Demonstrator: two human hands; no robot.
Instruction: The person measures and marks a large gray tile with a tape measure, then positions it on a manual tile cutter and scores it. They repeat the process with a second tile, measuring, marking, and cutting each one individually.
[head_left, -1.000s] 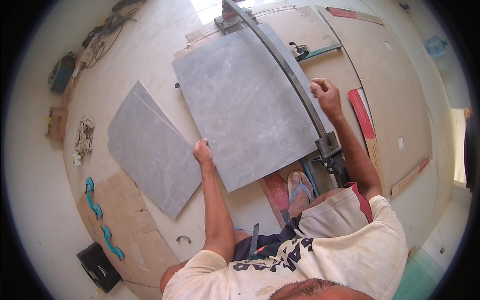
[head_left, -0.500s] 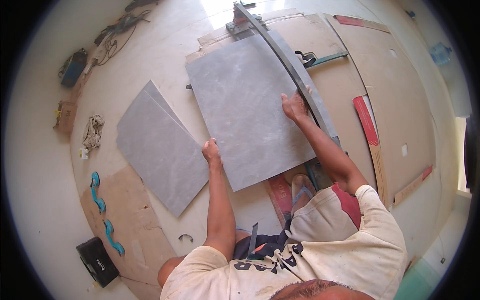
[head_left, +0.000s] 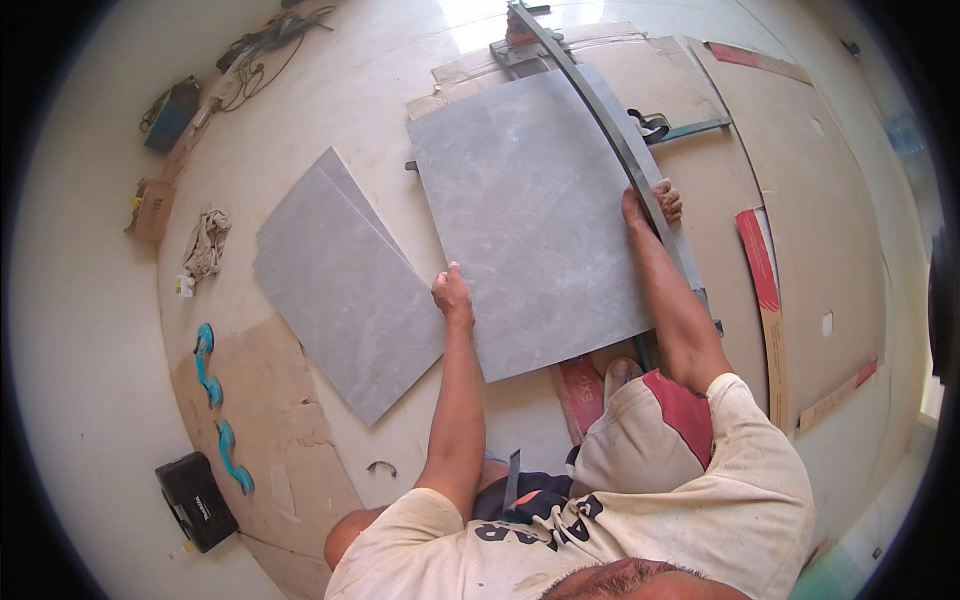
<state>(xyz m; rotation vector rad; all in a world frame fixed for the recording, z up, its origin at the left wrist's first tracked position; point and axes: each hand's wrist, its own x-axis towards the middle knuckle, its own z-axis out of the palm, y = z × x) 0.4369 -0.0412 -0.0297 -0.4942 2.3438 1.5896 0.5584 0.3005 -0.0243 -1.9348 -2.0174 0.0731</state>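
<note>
A large grey tile [head_left: 530, 220] lies on a tile cutter, whose long dark metal rail [head_left: 600, 115] crosses over its right part. My left hand [head_left: 453, 295] is closed on the tile's left edge, near its lower corner. My right hand [head_left: 668, 200] is closed around the rail, thumb on the left of it and curled fingers on the right, above the tile's right edge; the rail hides the palm. Left of this tile, more grey tiles [head_left: 340, 285] lie overlapped on the floor.
Two blue suction lifters [head_left: 207, 367] and a black case [head_left: 196, 502] lie at left, with a rag [head_left: 207, 243] farther up. Power tools with cords [head_left: 268, 50] are at the far left. Cardboard sheets [head_left: 800, 200] cover the floor at right. My foot [head_left: 622, 372] is near the tile's lower edge.
My right hand has moved farther right under the rail, and its spread fingers have curled. My left hand stays at the tile's left edge. The whole view has shifted slightly.
</note>
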